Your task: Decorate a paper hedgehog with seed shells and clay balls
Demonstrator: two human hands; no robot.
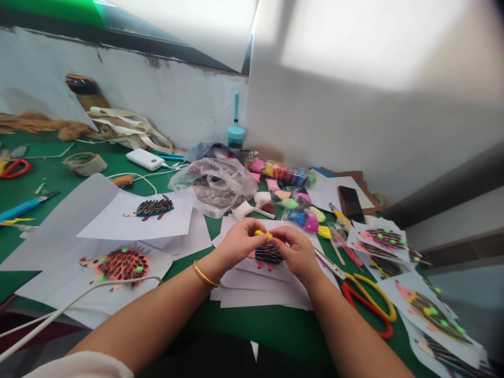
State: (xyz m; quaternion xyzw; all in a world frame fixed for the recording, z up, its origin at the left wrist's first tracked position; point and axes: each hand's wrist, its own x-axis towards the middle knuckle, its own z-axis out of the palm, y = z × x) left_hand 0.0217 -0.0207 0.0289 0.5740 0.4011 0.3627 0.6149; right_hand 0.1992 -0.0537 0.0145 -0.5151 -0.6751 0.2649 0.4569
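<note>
My left hand (241, 242) pinches a small lump of yellow modelling clay (259, 232) between thumb and fingertips. Close against it, the fingertips of my right hand (294, 251) are closed on a bit of the same yellow clay; whether the two bits are joined is hard to see. Under both hands lies a hedgehog picture (269, 254) with dark seed spines and pink feet, partly covered by my fingers. It rests on a stack of white paper (252, 295).
Scissors (364, 296) lie to my right beside finished hedgehog pictures (431, 310). Clay packets (311, 223) and a plastic bag of seeds (216, 184) sit behind my hands. More hedgehog pictures (126, 262) and a white cable (79, 299) are left, and a phone (351, 203) is back right.
</note>
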